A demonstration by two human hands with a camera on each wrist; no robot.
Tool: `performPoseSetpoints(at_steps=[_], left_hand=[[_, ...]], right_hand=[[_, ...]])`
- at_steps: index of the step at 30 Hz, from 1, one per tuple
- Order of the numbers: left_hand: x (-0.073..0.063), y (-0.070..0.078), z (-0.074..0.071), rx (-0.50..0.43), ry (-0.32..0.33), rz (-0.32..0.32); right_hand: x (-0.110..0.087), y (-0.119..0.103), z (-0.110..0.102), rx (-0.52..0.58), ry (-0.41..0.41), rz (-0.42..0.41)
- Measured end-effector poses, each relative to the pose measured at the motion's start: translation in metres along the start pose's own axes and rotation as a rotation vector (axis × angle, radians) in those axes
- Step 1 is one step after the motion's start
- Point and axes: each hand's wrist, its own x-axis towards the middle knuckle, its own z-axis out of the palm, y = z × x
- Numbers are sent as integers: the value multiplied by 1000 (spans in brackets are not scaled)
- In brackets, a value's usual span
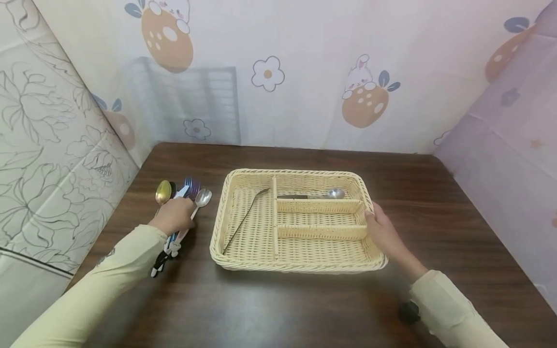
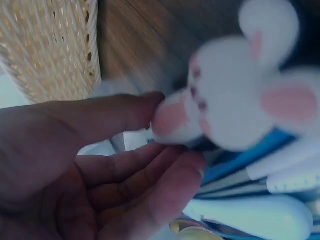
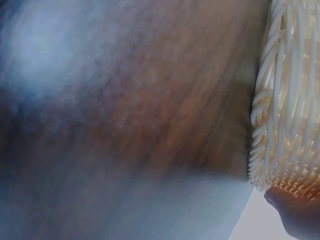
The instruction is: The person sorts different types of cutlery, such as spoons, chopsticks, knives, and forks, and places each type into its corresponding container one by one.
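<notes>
My left hand [image 1: 175, 216] is over a pile of cutlery at the table's left side. Between thumb and fingertips it pinches a spoon [image 1: 203, 197] whose handle carries a white-and-pink bunny figure [image 2: 227, 95]. Beneath and beside that hand lie a gold spoon [image 1: 163, 192], blue forks [image 1: 187, 182] and several handles. A cream woven basket [image 1: 300, 267] with dividers stands mid-table; my right hand [image 1: 385, 233] grips its right rim, thumb on the edge. In its left compartment a long thin dark utensil [image 1: 244, 220] leans diagonally. A dark-handled spoon [image 1: 336, 194] lies in the back right compartment.
The dark wooden table [image 1: 278, 309] meets a patterned curtain [image 1: 296, 116] at the back, with more cloth hanging at left and right. A small dark round object [image 1: 409, 311] sits by the right sleeve.
</notes>
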Motion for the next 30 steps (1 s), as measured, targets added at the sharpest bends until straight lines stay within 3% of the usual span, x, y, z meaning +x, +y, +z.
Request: performPoseSetpoints(at_steps=[11,20,30], left_hand=[[3,4,6,-4,60,43],[0,7,2,-76,-16,18],[2,7,-7,-65,22,2]], right_hand=[[1,1,1,-7,6,-6],[2,0,1,-4,2,3],[2,-1,1,-18,9,9]])
